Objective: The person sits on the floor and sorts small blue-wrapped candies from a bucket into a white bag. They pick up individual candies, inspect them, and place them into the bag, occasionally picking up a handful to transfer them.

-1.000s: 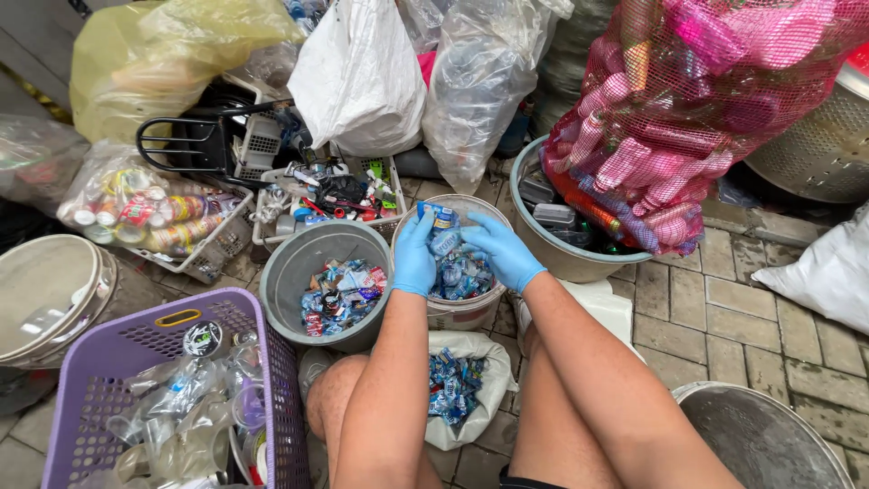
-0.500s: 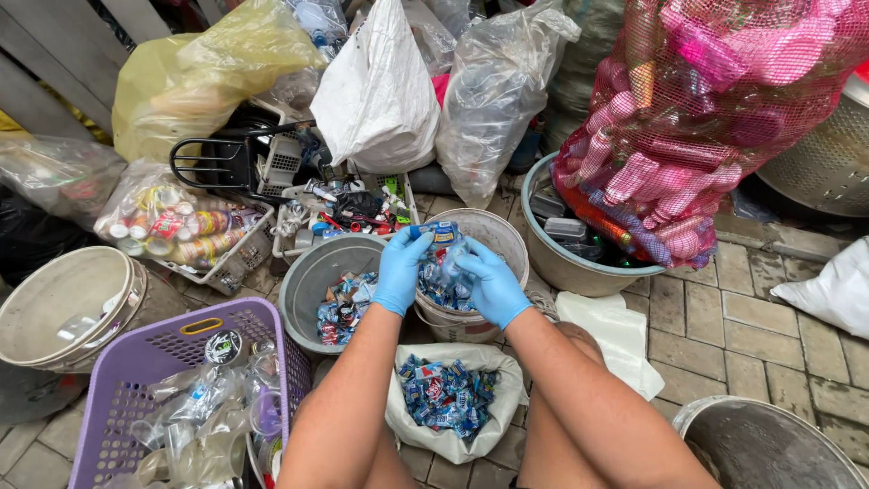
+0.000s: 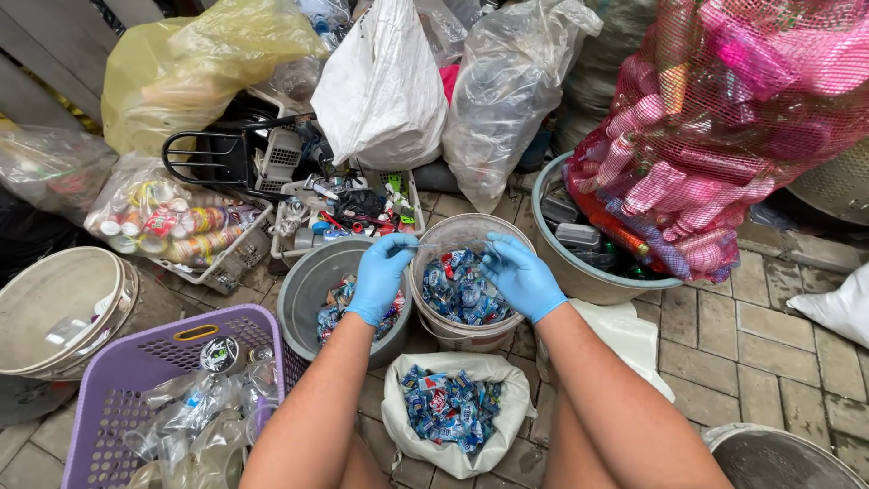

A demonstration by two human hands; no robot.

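Both blue-gloved hands hover over the clear bucket (image 3: 468, 272) of blue wrappers. The left hand (image 3: 378, 276) pinches what seems a thin clear strip at the bucket's left rim; the right hand (image 3: 519, 276) curls narrowly at the right rim. Left of the bucket sits a grey bucket (image 3: 312, 281); below it, a white bag (image 3: 455, 407).

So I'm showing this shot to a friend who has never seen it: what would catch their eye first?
Probably the two blue-gloved hands at centre, the left hand and right hand, over a pale bucket full of small blue wrappers. Next, the big red net sack of pink bottles at upper right, and the purple basket at lower left.
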